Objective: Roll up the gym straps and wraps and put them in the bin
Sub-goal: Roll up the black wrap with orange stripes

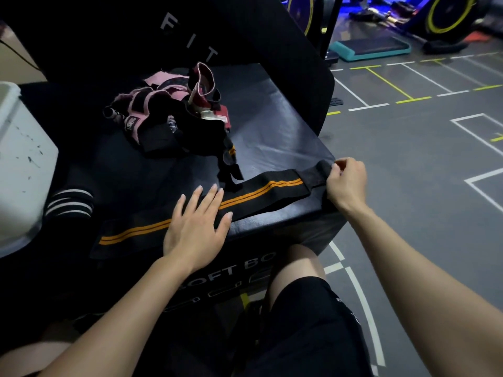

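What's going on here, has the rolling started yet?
A person has a black wrap with orange stripes laid flat along the front edge of a black soft box. The left hand presses flat on its middle, while the right hand pinches its right end, apparently about to roll. A tangled pile of pink and black straps waits behind; a white bin stands at the left.

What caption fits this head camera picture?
Left hand flattens a striped wrap while right hand pinches its end.
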